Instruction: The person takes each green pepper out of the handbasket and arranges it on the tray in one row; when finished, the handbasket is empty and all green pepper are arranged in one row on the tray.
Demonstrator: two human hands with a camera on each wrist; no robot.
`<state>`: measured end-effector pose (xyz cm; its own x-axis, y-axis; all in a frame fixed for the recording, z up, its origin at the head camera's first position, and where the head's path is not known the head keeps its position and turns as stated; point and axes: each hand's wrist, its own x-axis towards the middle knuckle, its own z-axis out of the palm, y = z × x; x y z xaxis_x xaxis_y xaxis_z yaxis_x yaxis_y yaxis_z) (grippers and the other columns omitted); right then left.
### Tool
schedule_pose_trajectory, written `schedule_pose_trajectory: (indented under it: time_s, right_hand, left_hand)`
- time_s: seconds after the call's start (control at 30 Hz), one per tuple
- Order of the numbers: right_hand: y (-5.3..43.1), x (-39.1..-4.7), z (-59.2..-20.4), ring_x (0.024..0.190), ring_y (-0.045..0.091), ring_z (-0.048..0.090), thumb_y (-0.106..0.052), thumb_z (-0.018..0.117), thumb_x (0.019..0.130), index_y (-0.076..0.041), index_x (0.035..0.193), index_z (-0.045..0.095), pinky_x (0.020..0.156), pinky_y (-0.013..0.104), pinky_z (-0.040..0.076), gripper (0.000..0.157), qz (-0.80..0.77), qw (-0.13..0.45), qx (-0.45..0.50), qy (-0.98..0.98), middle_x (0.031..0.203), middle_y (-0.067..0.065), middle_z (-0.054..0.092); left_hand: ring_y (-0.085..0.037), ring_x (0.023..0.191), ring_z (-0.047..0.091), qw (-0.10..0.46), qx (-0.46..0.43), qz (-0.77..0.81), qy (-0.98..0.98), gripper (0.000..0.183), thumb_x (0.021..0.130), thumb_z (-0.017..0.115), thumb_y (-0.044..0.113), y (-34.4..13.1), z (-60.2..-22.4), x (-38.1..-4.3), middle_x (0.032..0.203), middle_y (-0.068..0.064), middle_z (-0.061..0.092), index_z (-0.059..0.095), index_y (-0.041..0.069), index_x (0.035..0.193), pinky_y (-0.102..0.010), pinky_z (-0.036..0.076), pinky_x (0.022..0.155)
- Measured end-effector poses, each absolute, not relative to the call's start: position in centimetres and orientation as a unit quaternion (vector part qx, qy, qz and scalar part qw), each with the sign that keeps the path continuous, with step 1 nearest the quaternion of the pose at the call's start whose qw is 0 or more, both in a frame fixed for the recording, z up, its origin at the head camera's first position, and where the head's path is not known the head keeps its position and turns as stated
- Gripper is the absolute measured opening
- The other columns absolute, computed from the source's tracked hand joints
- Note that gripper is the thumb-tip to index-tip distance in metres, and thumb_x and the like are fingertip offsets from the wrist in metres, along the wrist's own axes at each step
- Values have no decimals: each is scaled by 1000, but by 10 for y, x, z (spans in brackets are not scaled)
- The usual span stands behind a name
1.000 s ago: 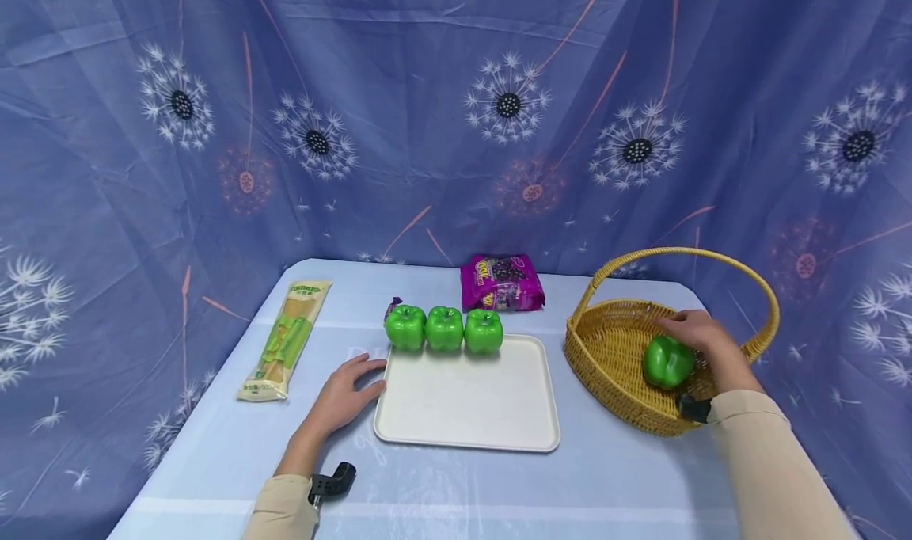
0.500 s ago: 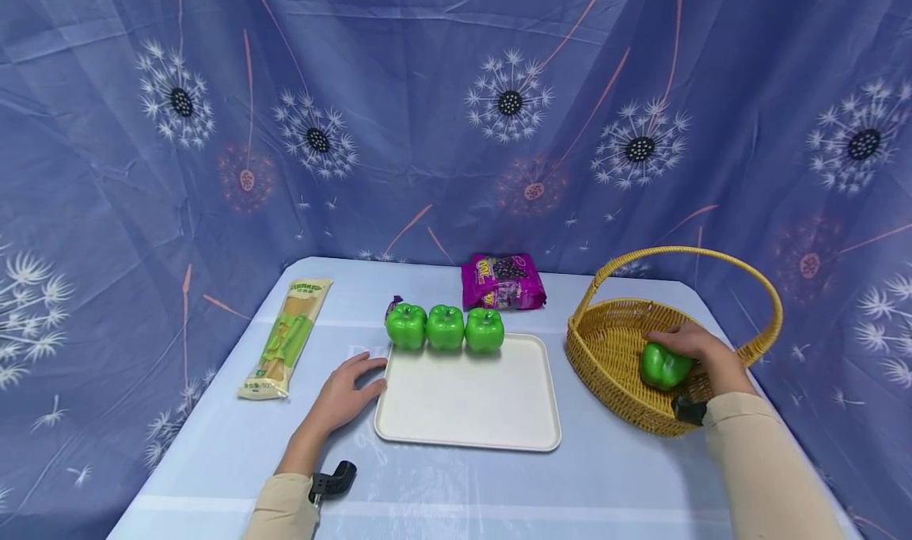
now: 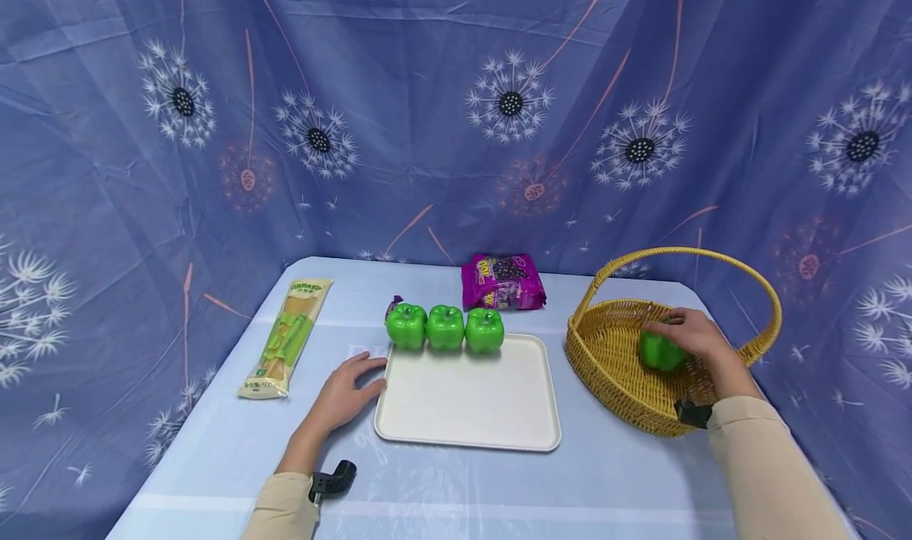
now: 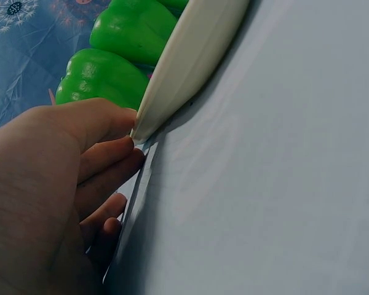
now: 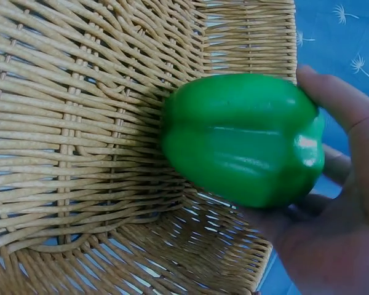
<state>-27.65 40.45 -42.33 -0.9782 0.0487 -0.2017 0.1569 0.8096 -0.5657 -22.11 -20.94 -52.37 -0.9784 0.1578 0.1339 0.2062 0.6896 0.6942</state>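
Note:
My right hand (image 3: 694,334) reaches into the wicker basket (image 3: 598,374) and grips a green bell pepper (image 5: 246,141), thumb on one side and fingers on the other. Basket weave lies right against the pepper's far end in the right wrist view. My left hand (image 3: 345,393) rests by the left edge of the white tray (image 3: 466,401), fingers loosely extended. Up close in the left wrist view, its fingertips are right at the tray's rim (image 4: 190,61). Three more green bell peppers (image 3: 445,328) stand in a row along the tray's back edge.
Behind the peppers lies a purple snack bag (image 3: 503,282), with a small purple wrapped piece (image 3: 393,306) at the row's left end. A long noodle-like packet (image 3: 286,340) lies at the table's left. The basket's tall handle (image 3: 684,251) arches over its opening.
My right hand has stayed in the basket and come over the top of the pepper, which now looks more upright in its grip. The left hand and the tray have not moved.

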Motion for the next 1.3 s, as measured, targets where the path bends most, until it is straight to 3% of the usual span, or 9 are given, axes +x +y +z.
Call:
schedule_pose_trajectory:
  time_s: [0.07,0.2,0.37,0.73,1.0,1.3]
  right_hand:
    - [404,-278,-425,117,53,41,-59,59,88,10,140,34,84,56,47,90,-315,72,44,945,137,40,32]
    - [404,-279,-430,111,48,46,-51,66,87,5,140,39,79,51,50,82,-324,41,20,945,135,36,38]
    - [405,-281,-434,107,46,49,-44,72,85,8,140,38,77,50,51,83,-318,17,-14,948,132,36,39]
    - [403,-278,-432,104,44,51,-42,70,87,6,144,29,75,48,52,85,-325,108,-23,939,124,33,42]
    - [406,-275,-435,102,42,50,-43,67,88,6,147,23,71,44,51,88,-319,88,-29,943,124,32,41]
    - [411,-268,-431,104,43,50,-39,74,84,3,149,21,75,47,51,94,-334,80,-44,938,126,32,41]
  left_hand:
    - [-40,133,35,33,-101,-381,-918,41,90,67,33,-209,-523,-221,143,-18,44,63,18,128,-62,25,106]
    - [-41,133,36,35,-106,-381,-918,41,90,67,33,-210,-523,-222,143,-19,44,63,17,128,-63,25,106]
    - [-41,133,36,34,-108,-380,-918,41,91,67,34,-210,-524,-222,143,-19,44,63,17,128,-62,26,106]
    - [-41,133,36,32,-105,-375,-921,42,91,66,34,-211,-524,-223,143,-19,44,63,17,129,-62,26,106]
    - [-40,133,36,29,-98,-382,-919,40,90,67,33,-210,-526,-224,143,-17,44,64,19,128,-61,26,106]
    - [-40,133,36,32,-98,-384,-918,40,90,67,32,-210,-526,-224,142,-18,45,64,19,127,-62,27,106]
